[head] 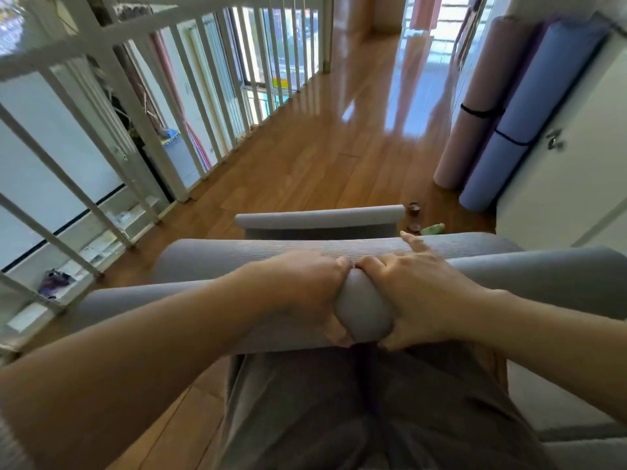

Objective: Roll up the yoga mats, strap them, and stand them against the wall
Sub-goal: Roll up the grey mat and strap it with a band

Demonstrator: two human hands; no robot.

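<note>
Hands (307, 290) (420, 293) squeeze grey mat (237, 259); bare floor (322, 157) ahead.

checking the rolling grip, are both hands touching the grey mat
Touching. The head view shows the left hand and right hand pressed on the grey mat, fingers curled around its rolled end.

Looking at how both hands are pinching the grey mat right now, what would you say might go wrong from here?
Both hands, left hand and right hand, squeeze only the middle of the grey mat, so its free ends may loosen or roll unevenly. No strap is visible on it, so it could spring open if released. Small items on the floor lie near the mat's end and could get knocked.
</note>
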